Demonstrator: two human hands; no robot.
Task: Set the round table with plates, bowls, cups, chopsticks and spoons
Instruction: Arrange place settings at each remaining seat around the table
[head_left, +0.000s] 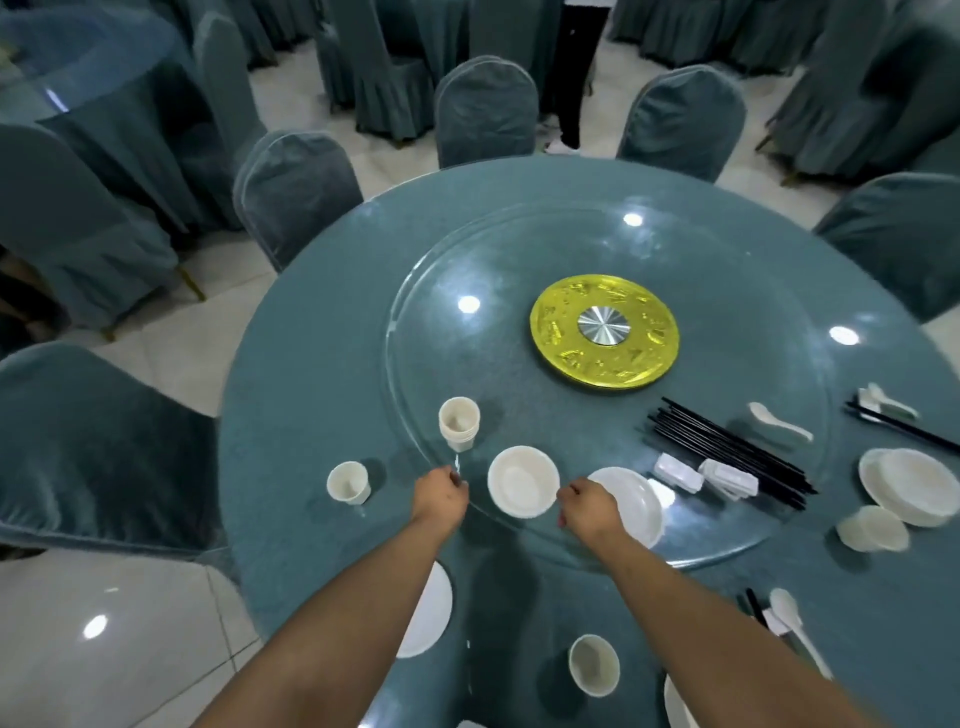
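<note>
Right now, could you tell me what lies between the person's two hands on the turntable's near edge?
In the head view, a white bowl sits on the glass turntable between the left hand and right hand.

Both bare arms reached forward, side by side but apart. The left hand (440, 496) was curled with its back facing up. The right hand (587, 506) was curled too, knuckles up. How tight each grip was, or whether it held anything, could not be seen.

Banquet hall, covered chairs (485, 111), round table (322, 332), glass turntable (727, 291)
</note>
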